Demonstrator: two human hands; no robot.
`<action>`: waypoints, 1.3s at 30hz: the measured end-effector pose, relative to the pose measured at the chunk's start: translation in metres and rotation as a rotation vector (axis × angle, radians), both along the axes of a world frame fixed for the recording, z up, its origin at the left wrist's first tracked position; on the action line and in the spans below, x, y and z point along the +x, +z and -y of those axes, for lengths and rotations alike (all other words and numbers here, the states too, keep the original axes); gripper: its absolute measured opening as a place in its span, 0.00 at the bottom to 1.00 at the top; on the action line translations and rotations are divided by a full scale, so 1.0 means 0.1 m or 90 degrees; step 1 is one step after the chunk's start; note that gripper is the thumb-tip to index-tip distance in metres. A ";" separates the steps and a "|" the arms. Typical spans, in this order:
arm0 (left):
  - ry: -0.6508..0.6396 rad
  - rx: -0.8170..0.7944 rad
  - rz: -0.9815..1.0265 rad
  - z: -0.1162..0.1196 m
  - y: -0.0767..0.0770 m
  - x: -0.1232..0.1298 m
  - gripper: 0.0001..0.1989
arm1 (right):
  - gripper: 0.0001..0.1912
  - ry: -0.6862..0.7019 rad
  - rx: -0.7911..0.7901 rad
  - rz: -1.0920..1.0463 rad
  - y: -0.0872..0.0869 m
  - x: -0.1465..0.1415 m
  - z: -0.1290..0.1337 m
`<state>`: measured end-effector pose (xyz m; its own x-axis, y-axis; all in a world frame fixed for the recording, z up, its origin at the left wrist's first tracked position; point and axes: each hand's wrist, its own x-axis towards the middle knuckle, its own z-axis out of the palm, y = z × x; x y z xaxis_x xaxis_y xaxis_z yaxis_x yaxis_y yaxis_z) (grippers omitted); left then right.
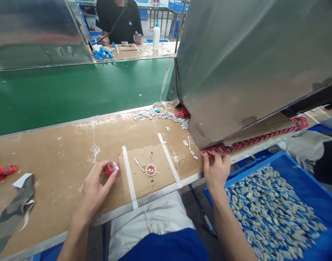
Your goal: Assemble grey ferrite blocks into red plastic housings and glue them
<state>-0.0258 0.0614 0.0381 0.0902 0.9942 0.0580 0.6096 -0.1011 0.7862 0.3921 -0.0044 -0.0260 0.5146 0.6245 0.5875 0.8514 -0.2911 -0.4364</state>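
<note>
The toy car point(111, 168) looks like glossy plastic; the bench point(65, 152), papery board, shiny in patches. Beside the bench: a smooth plastic tray point(299, 177); above, a satiny metal panel point(253, 65).

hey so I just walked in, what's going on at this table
A person has a small red piece in the left hand, while the right hand is at the end of a row of red pieces. A small cup sits between two white tape strips. Across the green surface, another person is near some blue pieces.
</note>
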 end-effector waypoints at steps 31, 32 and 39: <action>-0.077 -0.115 0.534 0.59 -0.38 0.25 0.20 | 0.10 0.559 -0.096 -0.367 0.46 -1.49 -0.11; -0.086 -0.098 0.522 0.59 -0.36 0.25 0.19 | 0.10 0.546 -0.080 -0.364 0.45 -1.48 -0.12; -0.135 -0.114 0.625 0.62 -0.31 0.31 0.16 | 0.07 0.473 -0.018 -0.451 0.31 -1.42 -0.06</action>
<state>0.0055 -0.0003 0.0069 0.2580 0.9647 0.0538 -0.3294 0.0355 0.9435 0.2503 0.0019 0.0049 0.2155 0.9357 0.2792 0.3696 0.1864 -0.9103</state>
